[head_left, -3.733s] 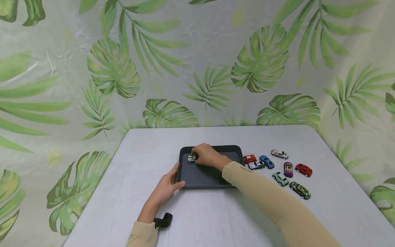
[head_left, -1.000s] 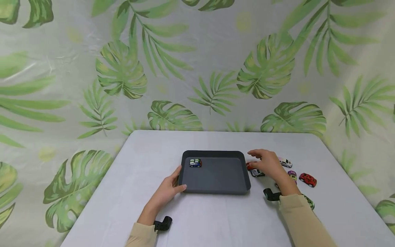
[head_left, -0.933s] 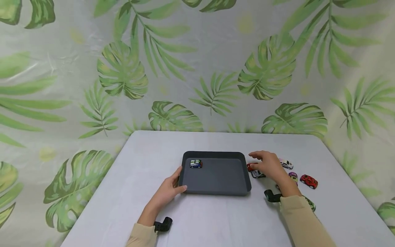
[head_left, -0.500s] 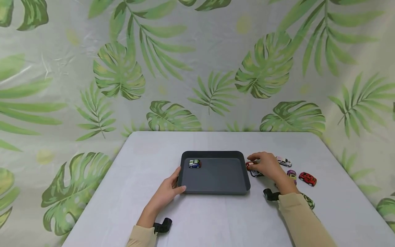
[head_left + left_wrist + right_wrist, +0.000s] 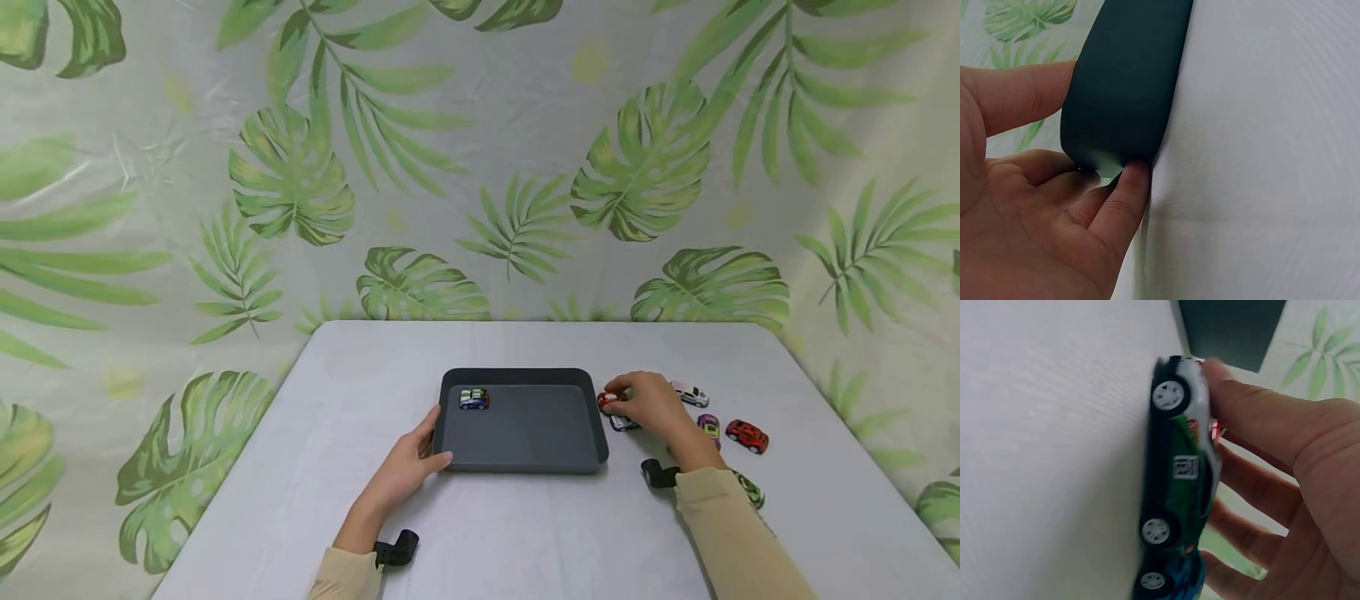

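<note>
A dark grey tray lies mid-table, with one small white, green and blue toy car in its far left corner. My left hand holds the tray's left side near the front corner; the left wrist view shows thumb and fingers at the dark wall. Just right of the tray, my right hand pinches a red toy car between thumb and fingers. A white and green toy car sits right beside it, mostly hiding the red one in the right wrist view. A blue toy car shows behind that.
Further right on the white table stand a white toy car, a purple one and a red one with black marks. A green camouflage car is partly hidden by the right forearm.
My right hand has left the car in the tray, moved right to the group of cars, and its fingers have come together on the red toy car. The left hand stays at the tray.
</note>
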A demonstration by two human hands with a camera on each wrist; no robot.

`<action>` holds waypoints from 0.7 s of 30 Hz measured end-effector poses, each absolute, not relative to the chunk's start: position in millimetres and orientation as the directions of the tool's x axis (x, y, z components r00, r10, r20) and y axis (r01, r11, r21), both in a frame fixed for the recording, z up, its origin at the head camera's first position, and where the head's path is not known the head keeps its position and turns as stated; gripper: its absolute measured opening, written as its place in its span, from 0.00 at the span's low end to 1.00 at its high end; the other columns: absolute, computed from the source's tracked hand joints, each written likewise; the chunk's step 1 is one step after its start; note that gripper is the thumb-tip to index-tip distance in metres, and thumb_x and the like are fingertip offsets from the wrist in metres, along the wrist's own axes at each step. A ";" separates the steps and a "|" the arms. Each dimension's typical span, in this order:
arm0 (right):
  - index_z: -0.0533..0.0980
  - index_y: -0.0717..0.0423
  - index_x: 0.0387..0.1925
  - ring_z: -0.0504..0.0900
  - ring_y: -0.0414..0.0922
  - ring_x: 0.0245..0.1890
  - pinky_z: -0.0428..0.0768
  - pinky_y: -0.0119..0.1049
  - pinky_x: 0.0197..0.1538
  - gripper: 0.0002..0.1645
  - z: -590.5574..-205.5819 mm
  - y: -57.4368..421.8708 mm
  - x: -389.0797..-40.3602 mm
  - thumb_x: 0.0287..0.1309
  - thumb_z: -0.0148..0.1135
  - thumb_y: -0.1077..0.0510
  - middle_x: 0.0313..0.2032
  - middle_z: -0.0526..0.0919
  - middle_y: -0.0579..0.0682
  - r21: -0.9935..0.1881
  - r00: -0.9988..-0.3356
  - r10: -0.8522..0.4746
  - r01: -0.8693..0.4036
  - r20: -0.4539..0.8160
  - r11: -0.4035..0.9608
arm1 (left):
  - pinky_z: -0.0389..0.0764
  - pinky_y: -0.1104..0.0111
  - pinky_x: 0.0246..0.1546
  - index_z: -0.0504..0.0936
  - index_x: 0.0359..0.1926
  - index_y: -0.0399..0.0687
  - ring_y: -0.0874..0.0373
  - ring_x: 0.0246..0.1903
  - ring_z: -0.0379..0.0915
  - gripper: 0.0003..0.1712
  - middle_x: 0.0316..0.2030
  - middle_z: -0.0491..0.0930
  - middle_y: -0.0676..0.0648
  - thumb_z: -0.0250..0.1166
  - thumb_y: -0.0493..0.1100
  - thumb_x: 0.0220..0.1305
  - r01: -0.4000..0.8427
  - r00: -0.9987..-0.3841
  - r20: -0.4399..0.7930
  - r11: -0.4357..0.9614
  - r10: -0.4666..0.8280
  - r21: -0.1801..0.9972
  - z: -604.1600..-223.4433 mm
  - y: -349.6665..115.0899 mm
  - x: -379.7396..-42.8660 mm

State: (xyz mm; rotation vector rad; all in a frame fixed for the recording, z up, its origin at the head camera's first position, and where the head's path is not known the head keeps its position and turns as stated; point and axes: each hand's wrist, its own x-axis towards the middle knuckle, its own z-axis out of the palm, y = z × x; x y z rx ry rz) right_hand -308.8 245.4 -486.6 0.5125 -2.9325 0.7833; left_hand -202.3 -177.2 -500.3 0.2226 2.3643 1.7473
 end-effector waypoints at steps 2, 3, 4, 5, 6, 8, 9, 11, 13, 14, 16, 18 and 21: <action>0.86 0.58 0.47 0.82 0.60 0.47 0.78 0.58 0.49 0.20 -485.8 247.2 -309.4 0.54 0.77 0.54 0.42 0.87 0.56 -0.476 -0.943 -0.304 -0.331 0.136 0.815 | 0.53 0.53 0.73 0.48 0.80 0.48 0.50 0.76 0.44 0.48 0.79 0.45 0.48 0.65 0.37 0.69 0.000 -0.970 -0.072 0.293 0.234 0.956 -500.3 -177.1 -202.2; 0.86 0.58 0.48 0.81 0.60 0.48 0.78 0.59 0.50 0.20 -485.5 247.9 -309.8 0.54 0.76 0.54 0.43 0.87 0.56 -0.475 -0.943 -0.308 -0.331 0.130 0.815 | 0.54 0.54 0.73 0.48 0.80 0.48 0.50 0.76 0.44 0.48 0.79 0.45 0.48 0.65 0.37 0.69 -0.001 -0.969 -0.073 0.295 0.234 0.956 -500.5 -177.0 -202.4; 0.86 0.58 0.49 0.81 0.60 0.49 0.77 0.59 0.52 0.21 -485.4 248.4 -310.4 0.55 0.76 0.54 0.44 0.87 0.56 -0.478 -0.944 -0.307 -0.328 0.124 0.815 | 0.53 0.53 0.73 0.48 0.80 0.47 0.50 0.76 0.44 0.48 0.79 0.45 0.47 0.65 0.37 0.69 0.002 -0.970 -0.071 0.297 0.234 0.955 -500.3 -176.8 -202.5; 0.86 0.58 0.49 0.81 0.61 0.49 0.77 0.59 0.52 0.21 -485.5 249.2 -311.1 0.55 0.76 0.54 0.44 0.86 0.57 -0.476 -0.941 -0.315 -0.335 0.124 0.813 | 0.53 0.53 0.73 0.48 0.80 0.48 0.50 0.76 0.44 0.47 0.79 0.45 0.47 0.65 0.37 0.69 0.000 -0.970 -0.072 0.297 0.233 0.955 -500.2 -176.6 -202.8; 0.86 0.58 0.49 0.81 0.61 0.49 0.77 0.59 0.52 0.21 -485.6 250.1 -311.6 0.55 0.76 0.54 0.44 0.86 0.57 -0.475 -0.939 -0.320 -0.339 0.124 0.812 | 0.53 0.53 0.73 0.48 0.80 0.48 0.49 0.76 0.44 0.47 0.79 0.45 0.47 0.65 0.37 0.69 0.001 -0.970 -0.071 0.296 0.232 0.955 -500.0 -176.2 -203.2; 0.86 0.58 0.49 0.81 0.60 0.48 0.77 0.58 0.51 0.20 -485.9 250.3 -313.1 0.56 0.76 0.54 0.44 0.86 0.56 -0.473 -0.934 -0.332 -0.354 0.133 0.807 | 0.53 0.52 0.73 0.49 0.80 0.48 0.49 0.76 0.44 0.47 0.79 0.45 0.47 0.65 0.37 0.69 0.003 -0.971 -0.068 0.296 0.228 0.955 -499.5 -176.4 -203.6; 0.86 0.58 0.49 0.81 0.59 0.47 0.77 0.58 0.51 0.20 -486.3 250.5 -313.8 0.56 0.75 0.54 0.43 0.86 0.56 -0.470 -0.930 -0.341 -0.366 0.140 0.804 | 0.53 0.52 0.73 0.49 0.80 0.48 0.48 0.76 0.44 0.47 0.79 0.45 0.46 0.65 0.37 0.69 0.005 -0.972 -0.065 0.296 0.226 0.955 -499.4 -176.4 -203.8; 0.86 0.58 0.47 0.81 0.58 0.45 0.77 0.58 0.50 0.19 -487.1 251.2 -314.9 0.56 0.76 0.54 0.42 0.86 0.55 -0.467 -0.924 -0.349 -0.379 0.153 0.799 | 0.52 0.52 0.73 0.49 0.80 0.48 0.48 0.76 0.43 0.47 0.79 0.46 0.46 0.66 0.37 0.69 0.005 -0.973 -0.064 0.295 0.223 0.956 -499.4 -176.5 -204.1; 0.86 0.57 0.46 0.81 0.57 0.45 0.77 0.58 0.50 0.17 -488.0 251.6 -315.4 0.56 0.76 0.54 0.41 0.86 0.54 -0.471 -0.927 -0.342 -0.372 0.153 0.800 | 0.52 0.51 0.73 0.50 0.80 0.48 0.47 0.76 0.43 0.47 0.79 0.46 0.46 0.66 0.37 0.69 0.010 -0.972 -0.060 0.299 0.225 0.954 -499.6 -176.7 -204.0; 0.86 0.56 0.46 0.81 0.57 0.45 0.77 0.58 0.51 0.17 -488.2 251.8 -315.4 0.56 0.76 0.54 0.41 0.86 0.53 -0.474 -0.929 -0.337 -0.367 0.149 0.801 | 0.52 0.51 0.73 0.50 0.80 0.48 0.47 0.76 0.43 0.47 0.79 0.46 0.45 0.66 0.37 0.69 0.012 -0.972 -0.059 0.299 0.227 0.954 -499.7 -176.8 -203.9; 0.86 0.55 0.46 0.81 0.57 0.45 0.76 0.58 0.51 0.17 -488.2 251.8 -315.0 0.56 0.76 0.53 0.41 0.86 0.53 -0.478 -0.933 -0.329 -0.356 0.142 0.803 | 0.52 0.51 0.73 0.49 0.80 0.48 0.47 0.76 0.43 0.47 0.79 0.46 0.46 0.66 0.37 0.69 0.010 -0.972 -0.062 0.303 0.229 0.953 -500.0 -177.0 -203.7; 0.86 0.55 0.47 0.81 0.57 0.46 0.76 0.58 0.51 0.18 -487.7 251.3 -314.3 0.56 0.75 0.53 0.41 0.86 0.53 -0.481 -0.938 -0.319 -0.345 0.137 0.806 | 0.53 0.51 0.73 0.49 0.80 0.48 0.47 0.76 0.44 0.47 0.79 0.45 0.45 0.66 0.38 0.69 0.010 -0.971 -0.063 0.304 0.231 0.953 -499.9 -177.1 -203.4; 0.86 0.55 0.47 0.81 0.58 0.46 0.76 0.59 0.51 0.19 -486.5 250.4 -313.8 0.56 0.76 0.52 0.42 0.86 0.54 -0.483 -0.943 -0.300 -0.331 0.143 0.811 | 0.53 0.52 0.73 0.49 0.80 0.49 0.49 0.76 0.44 0.47 0.79 0.45 0.46 0.65 0.37 0.69 0.001 -0.971 -0.073 0.307 0.229 0.952 -499.0 -177.0 -203.9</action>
